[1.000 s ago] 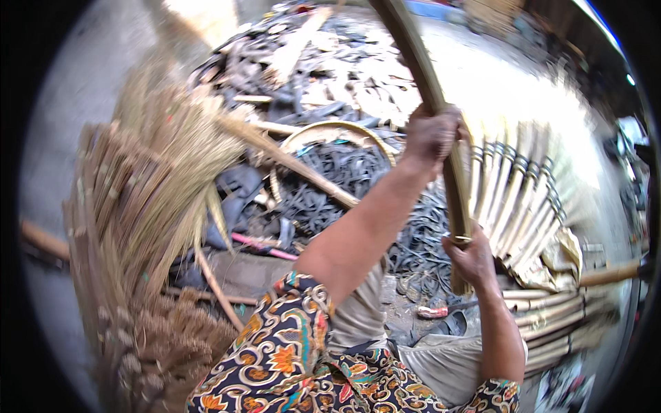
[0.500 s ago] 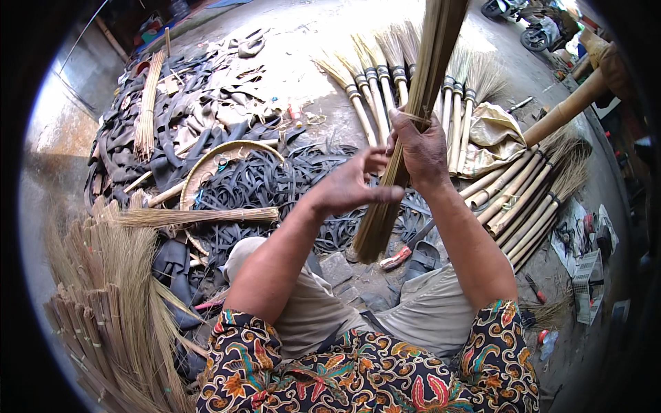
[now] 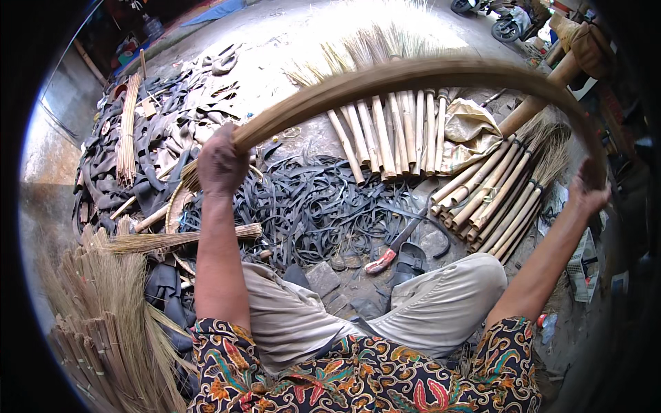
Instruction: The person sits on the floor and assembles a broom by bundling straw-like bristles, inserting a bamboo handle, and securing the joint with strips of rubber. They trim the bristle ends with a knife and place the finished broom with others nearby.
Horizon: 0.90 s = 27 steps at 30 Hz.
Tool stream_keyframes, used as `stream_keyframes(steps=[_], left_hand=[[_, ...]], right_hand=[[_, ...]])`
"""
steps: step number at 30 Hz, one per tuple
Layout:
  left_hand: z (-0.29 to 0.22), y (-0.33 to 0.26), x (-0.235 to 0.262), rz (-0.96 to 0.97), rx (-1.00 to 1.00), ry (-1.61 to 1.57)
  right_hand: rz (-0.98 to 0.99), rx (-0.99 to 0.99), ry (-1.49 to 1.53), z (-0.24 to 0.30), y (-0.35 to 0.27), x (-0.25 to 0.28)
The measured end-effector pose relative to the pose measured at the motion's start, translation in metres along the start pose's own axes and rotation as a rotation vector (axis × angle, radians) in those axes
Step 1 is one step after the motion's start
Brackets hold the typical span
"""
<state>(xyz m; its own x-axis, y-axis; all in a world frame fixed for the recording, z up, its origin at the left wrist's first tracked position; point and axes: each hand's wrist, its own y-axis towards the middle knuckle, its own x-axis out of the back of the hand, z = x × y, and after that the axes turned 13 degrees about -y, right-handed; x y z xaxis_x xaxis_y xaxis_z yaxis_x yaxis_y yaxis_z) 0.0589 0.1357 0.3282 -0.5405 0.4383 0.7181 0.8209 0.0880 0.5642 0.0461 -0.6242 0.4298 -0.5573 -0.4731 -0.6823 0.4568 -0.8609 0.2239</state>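
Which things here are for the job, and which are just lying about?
For the job:
- long stalk bundle, held by the left hand and right hand
- more stalk bundles at lower left, probably
- pale-handled brooms, probably
- black strips, probably

Just lying about, it seems:
- motorbike, top right
- white crate, right

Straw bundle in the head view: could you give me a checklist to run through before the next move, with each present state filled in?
1. Left hand closed around the straw bundle, near one end: ok.
2. Right hand at the opposite end: ok for position; firmness of grip: cannot tell.
3. Bundle held up off the ground: ok.
4. Bundle straight: cannot tell; it looks arched, but this fisheye view curves straight edges.
5. Binding on the bundle intact: cannot tell, blurred.
6. Red-handled knife apart from both hands: ok, lying on the ground.
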Motion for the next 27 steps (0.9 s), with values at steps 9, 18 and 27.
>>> stream_keyframes(steps=[9,18,27], left_hand=[[-0.039,-0.019,-0.027,0.33,0.75,-1.261],[-0.083,-0.06,-0.065,0.356,0.818,-1.299],[-0.109,-0.062,-0.062,0.516,0.651,-1.384]], right_hand=[[0.648,-0.228,-0.701,-0.13,-0.178,-0.078],[1.36,-0.159,-1.063,-0.193,-0.458,-0.18],[0.876,-0.928,-0.228,-0.203,-0.452,-0.142]])
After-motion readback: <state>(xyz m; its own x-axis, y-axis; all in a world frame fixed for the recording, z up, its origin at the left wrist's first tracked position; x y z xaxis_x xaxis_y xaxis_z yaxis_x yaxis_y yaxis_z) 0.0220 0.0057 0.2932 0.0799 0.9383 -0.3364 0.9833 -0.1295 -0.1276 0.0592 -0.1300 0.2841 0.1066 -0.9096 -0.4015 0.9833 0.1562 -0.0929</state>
